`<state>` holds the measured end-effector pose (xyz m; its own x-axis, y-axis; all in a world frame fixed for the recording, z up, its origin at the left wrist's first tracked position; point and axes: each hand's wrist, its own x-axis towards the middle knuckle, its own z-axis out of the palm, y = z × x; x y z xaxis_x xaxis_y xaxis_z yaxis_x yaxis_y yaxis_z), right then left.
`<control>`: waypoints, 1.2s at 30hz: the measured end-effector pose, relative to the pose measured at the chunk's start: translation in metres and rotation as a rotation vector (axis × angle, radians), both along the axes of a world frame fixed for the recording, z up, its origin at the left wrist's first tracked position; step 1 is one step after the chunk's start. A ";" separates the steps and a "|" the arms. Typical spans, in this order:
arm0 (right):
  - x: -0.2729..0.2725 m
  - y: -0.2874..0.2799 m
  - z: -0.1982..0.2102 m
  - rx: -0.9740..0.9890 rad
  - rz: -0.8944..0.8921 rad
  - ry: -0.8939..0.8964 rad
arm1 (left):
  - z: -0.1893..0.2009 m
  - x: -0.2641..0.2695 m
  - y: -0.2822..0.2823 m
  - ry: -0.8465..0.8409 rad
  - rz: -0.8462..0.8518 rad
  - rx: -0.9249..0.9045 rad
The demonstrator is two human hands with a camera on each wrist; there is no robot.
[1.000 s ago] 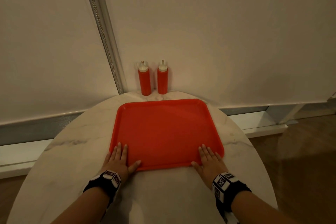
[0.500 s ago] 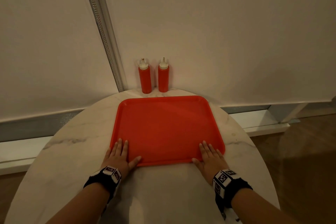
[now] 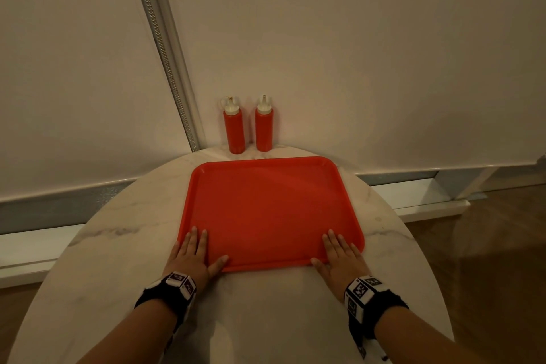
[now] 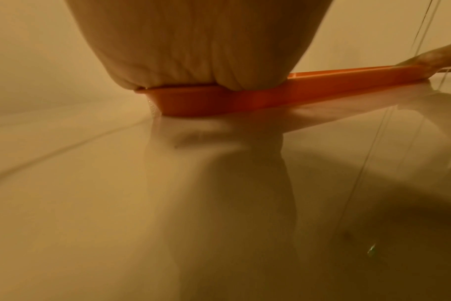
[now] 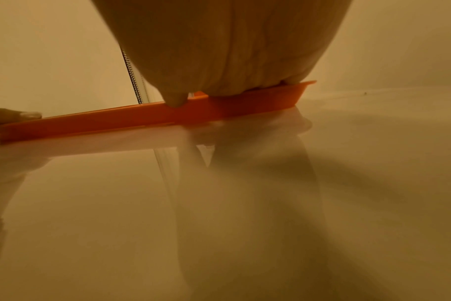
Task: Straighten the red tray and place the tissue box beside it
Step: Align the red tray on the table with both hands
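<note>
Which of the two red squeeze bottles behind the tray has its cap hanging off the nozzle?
The left bottle: a small loop-shaped cap hangs beside its nozzle. The right bottle shows only a plain pointed tip.

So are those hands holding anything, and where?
Nothing gripped: both hands, left and right, lie flat on the tray's near corners.

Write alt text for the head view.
Both hands, left hand and right hand, lie flat on the near corners of a red tray on a round marble table. Two red squeeze bottles stand behind it by the wall.
</note>
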<state>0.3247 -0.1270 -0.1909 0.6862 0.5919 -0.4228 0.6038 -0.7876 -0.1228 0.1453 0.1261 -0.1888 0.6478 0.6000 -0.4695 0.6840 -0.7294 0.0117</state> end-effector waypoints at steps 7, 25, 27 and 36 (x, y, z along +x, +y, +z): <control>-0.001 -0.001 -0.002 0.000 0.006 -0.001 | 0.003 -0.003 -0.003 0.025 0.001 -0.012; 0.000 -0.004 0.001 -0.028 0.016 0.032 | 0.001 -0.006 -0.004 0.022 0.007 -0.033; 0.000 -0.005 0.002 -0.030 0.014 0.032 | 0.001 -0.006 -0.005 0.018 0.008 -0.035; -0.001 -0.007 0.002 -0.034 0.003 0.034 | 0.004 -0.006 -0.007 0.015 0.002 -0.048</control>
<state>0.3236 -0.1336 -0.1886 0.6694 0.5789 -0.4656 0.6021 -0.7899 -0.1165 0.1392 0.1187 -0.1844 0.6392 0.5779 -0.5075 0.6860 -0.7267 0.0366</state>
